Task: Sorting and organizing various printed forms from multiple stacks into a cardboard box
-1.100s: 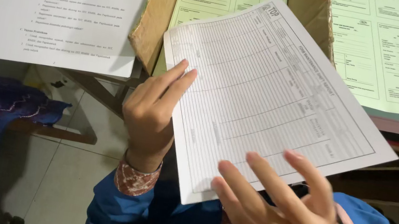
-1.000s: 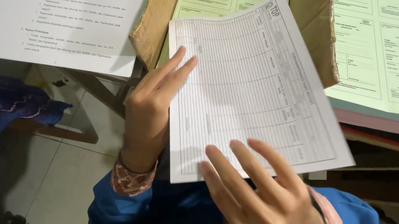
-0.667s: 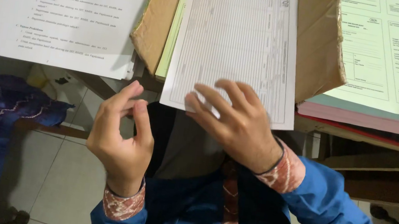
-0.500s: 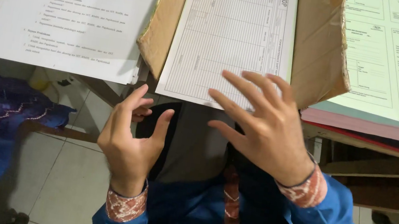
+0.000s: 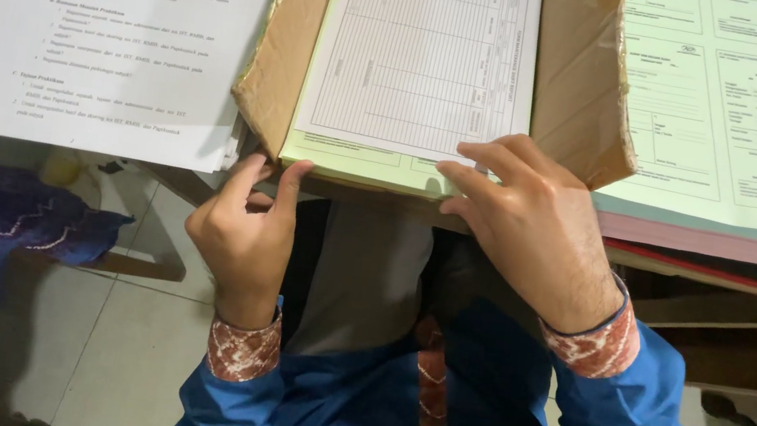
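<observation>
Now laid in the box (image 5: pixel 274 75), the light, floppy sheet (image 5: pixel 420 47) has the right hand (image 5: pixel 539 223) pressing its near edge, left hand (image 5: pixel 244 232) empty and half-curled.

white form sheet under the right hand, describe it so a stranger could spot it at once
Find the open cardboard box in the middle. Inside, on a pale green stack, lies the white form sheet, the right hand at its near edge. Only it is white with a ruled grid.
</observation>
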